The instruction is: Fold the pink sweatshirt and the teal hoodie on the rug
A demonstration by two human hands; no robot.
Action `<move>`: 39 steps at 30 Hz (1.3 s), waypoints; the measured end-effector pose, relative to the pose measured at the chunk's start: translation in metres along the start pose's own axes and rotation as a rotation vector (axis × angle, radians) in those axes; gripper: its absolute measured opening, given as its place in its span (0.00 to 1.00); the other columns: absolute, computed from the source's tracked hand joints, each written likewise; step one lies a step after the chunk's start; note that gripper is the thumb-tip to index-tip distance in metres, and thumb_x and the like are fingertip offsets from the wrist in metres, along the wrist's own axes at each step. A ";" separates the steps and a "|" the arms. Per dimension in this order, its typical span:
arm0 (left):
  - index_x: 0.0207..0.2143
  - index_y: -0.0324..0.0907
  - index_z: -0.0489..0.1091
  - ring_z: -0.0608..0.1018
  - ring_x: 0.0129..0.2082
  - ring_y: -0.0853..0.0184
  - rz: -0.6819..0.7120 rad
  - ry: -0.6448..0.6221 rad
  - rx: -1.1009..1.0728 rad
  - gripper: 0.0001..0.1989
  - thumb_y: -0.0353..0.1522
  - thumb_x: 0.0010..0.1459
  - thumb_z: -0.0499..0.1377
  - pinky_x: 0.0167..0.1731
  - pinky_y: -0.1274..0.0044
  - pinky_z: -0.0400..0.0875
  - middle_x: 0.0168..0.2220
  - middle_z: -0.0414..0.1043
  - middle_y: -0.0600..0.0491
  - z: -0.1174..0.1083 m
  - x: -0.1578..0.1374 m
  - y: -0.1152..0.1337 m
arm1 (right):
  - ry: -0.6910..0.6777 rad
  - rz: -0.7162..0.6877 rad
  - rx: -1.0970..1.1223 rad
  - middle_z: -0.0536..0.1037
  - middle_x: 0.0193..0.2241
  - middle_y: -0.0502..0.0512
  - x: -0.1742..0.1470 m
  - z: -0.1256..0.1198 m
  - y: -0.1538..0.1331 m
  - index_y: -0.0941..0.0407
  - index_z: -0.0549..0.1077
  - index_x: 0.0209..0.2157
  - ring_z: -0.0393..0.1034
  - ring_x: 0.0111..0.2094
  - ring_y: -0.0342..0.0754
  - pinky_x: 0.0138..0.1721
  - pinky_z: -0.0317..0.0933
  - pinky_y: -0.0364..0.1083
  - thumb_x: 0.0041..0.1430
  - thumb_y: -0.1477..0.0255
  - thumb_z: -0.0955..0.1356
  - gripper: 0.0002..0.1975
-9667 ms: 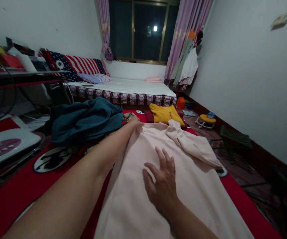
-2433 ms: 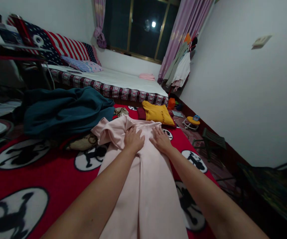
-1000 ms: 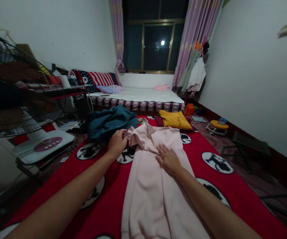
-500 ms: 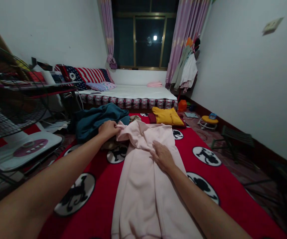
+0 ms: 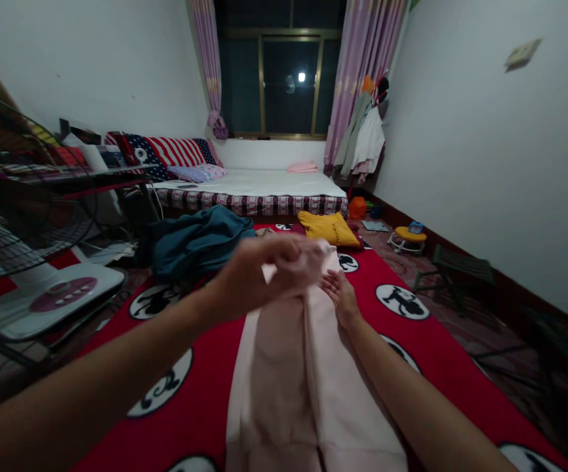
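Note:
A pale pink garment [image 5: 353,393] of sweatshirt-like fabric lies lengthwise before me on a red blanket [image 5: 195,367] with white circles and black monkey figures. Its exact kind does not show clearly. Raised above its far part, my left hand [image 5: 259,265] grips a blurred bunch of the pink cloth and casts a shadow over the garment. My right hand [image 5: 342,298] is at the garment's right edge, palm turned inward and fingers apart, holding nothing. Whether its fingertips touch the cloth, I cannot tell.
Rumpled teal clothing [image 5: 200,239] lies beyond on the left, and a folded yellow garment [image 5: 328,228] at the far end. A fan [image 5: 23,196] and a cluttered desk [image 5: 111,174] stand left. Stools [image 5: 461,272] line the right wall. Behind is a bed [image 5: 249,183].
My left hand has swung right and up with the pink cloth, across the garment. My right hand has shifted slightly right and turned its palm inward. The view has tilted slightly.

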State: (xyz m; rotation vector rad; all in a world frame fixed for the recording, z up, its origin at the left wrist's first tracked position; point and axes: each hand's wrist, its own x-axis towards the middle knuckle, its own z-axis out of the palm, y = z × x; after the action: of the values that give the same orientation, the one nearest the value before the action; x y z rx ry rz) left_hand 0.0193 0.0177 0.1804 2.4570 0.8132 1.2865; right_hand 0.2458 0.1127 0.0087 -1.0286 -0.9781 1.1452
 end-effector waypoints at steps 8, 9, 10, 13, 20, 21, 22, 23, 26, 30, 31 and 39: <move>0.41 0.42 0.73 0.76 0.33 0.68 -0.139 -0.951 -0.330 0.13 0.36 0.53 0.64 0.32 0.81 0.67 0.36 0.75 0.52 0.068 -0.083 0.020 | -0.152 0.225 -0.286 0.76 0.43 0.62 -0.025 -0.022 -0.029 0.56 0.66 0.51 0.73 0.39 0.51 0.33 0.68 0.46 0.54 0.56 0.66 0.26; 0.43 0.43 0.72 0.76 0.34 0.67 -0.162 -0.942 -0.303 0.16 0.38 0.53 0.64 0.32 0.80 0.67 0.36 0.74 0.52 0.068 -0.084 0.019 | -0.165 0.199 -0.381 0.75 0.44 0.62 -0.032 -0.021 -0.031 0.56 0.66 0.52 0.73 0.40 0.52 0.33 0.68 0.46 0.52 0.57 0.68 0.28; 0.45 0.43 0.71 0.76 0.35 0.66 -0.163 -0.933 -0.261 0.18 0.39 0.52 0.65 0.33 0.80 0.67 0.38 0.74 0.52 0.068 -0.085 0.018 | -0.180 0.169 -0.456 0.74 0.46 0.62 -0.039 -0.020 -0.033 0.56 0.65 0.53 0.72 0.42 0.53 0.34 0.68 0.46 0.49 0.59 0.69 0.30; 0.44 0.47 0.71 0.74 0.39 0.63 -0.073 -0.894 -0.078 0.20 0.32 0.46 0.67 0.35 0.78 0.66 0.41 0.72 0.52 0.074 -0.089 0.020 | -0.230 0.103 -0.559 0.73 0.49 0.63 -0.059 -0.016 -0.038 0.57 0.63 0.55 0.70 0.47 0.55 0.41 0.67 0.49 0.42 0.65 0.72 0.36; 0.37 0.45 0.75 0.75 0.34 0.68 -0.121 -0.841 -0.226 0.15 0.23 0.46 0.60 0.35 0.81 0.67 0.35 0.74 0.55 0.060 -0.077 0.025 | -0.212 0.138 -0.298 0.78 0.40 0.57 -0.085 -0.019 -0.048 0.56 0.60 0.55 0.74 0.37 0.52 0.36 0.68 0.48 0.41 0.68 0.71 0.37; 0.36 0.45 0.76 0.75 0.33 0.69 -0.143 -0.902 -0.282 0.13 0.24 0.47 0.61 0.34 0.81 0.67 0.33 0.75 0.55 0.055 -0.074 0.025 | -0.222 0.157 -0.296 0.78 0.38 0.56 -0.088 -0.022 -0.047 0.56 0.60 0.55 0.74 0.36 0.51 0.34 0.68 0.47 0.40 0.68 0.71 0.37; 0.35 0.45 0.77 0.75 0.30 0.69 -0.171 -0.972 -0.334 0.10 0.27 0.48 0.63 0.32 0.81 0.67 0.31 0.76 0.56 0.052 -0.071 0.023 | -0.232 0.178 -0.326 0.78 0.37 0.54 -0.089 -0.026 -0.046 0.55 0.62 0.54 0.74 0.34 0.50 0.32 0.68 0.45 0.40 0.68 0.72 0.36; 0.34 0.44 0.77 0.75 0.28 0.69 -0.209 -1.039 -0.381 0.08 0.31 0.49 0.64 0.30 0.81 0.67 0.29 0.76 0.56 0.051 -0.068 0.021 | -0.250 0.206 -0.371 0.78 0.35 0.53 -0.089 -0.031 -0.044 0.56 0.64 0.52 0.73 0.32 0.49 0.29 0.67 0.43 0.39 0.69 0.72 0.34; 0.33 0.40 0.77 0.75 0.25 0.70 -0.364 -1.013 -0.465 0.14 0.42 0.54 0.62 0.25 0.82 0.65 0.27 0.77 0.54 0.064 -0.056 0.007 | -0.291 0.276 -0.492 0.74 0.22 0.48 -0.077 -0.043 -0.038 0.58 0.71 0.37 0.68 0.20 0.43 0.18 0.58 0.39 0.42 0.64 0.73 0.20; 0.35 0.39 0.76 0.77 0.30 0.68 -0.438 -0.483 -0.219 0.13 0.39 0.59 0.56 0.31 0.79 0.68 0.32 0.77 0.51 0.111 -0.029 -0.026 | -0.181 0.288 -0.420 0.69 0.16 0.47 -0.030 -0.045 -0.039 0.58 0.69 0.26 0.62 0.14 0.39 0.14 0.55 0.37 0.50 0.61 0.70 0.14; 0.40 0.40 0.75 0.77 0.33 0.66 -0.453 -0.374 -0.121 0.14 0.39 0.58 0.57 0.34 0.77 0.69 0.36 0.77 0.50 0.124 -0.022 -0.035 | -0.117 0.257 -0.392 0.71 0.18 0.49 -0.014 -0.043 -0.040 0.58 0.69 0.26 0.64 0.16 0.39 0.15 0.57 0.37 0.50 0.64 0.70 0.12; 0.56 0.51 0.62 0.73 0.46 0.57 -0.497 -0.352 0.322 0.25 0.42 0.57 0.59 0.42 0.70 0.68 0.45 0.71 0.48 0.183 -0.025 -0.064 | 0.092 0.048 -0.444 0.73 0.21 0.45 0.098 -0.023 -0.032 0.57 0.69 0.47 0.68 0.18 0.41 0.18 0.64 0.39 0.45 0.80 0.68 0.23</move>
State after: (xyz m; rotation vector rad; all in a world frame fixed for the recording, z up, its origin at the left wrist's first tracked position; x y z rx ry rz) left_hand 0.1335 0.0616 0.0280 2.3733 1.4909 0.5654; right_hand 0.2899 0.2029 0.0418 -1.4518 -1.1670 0.9277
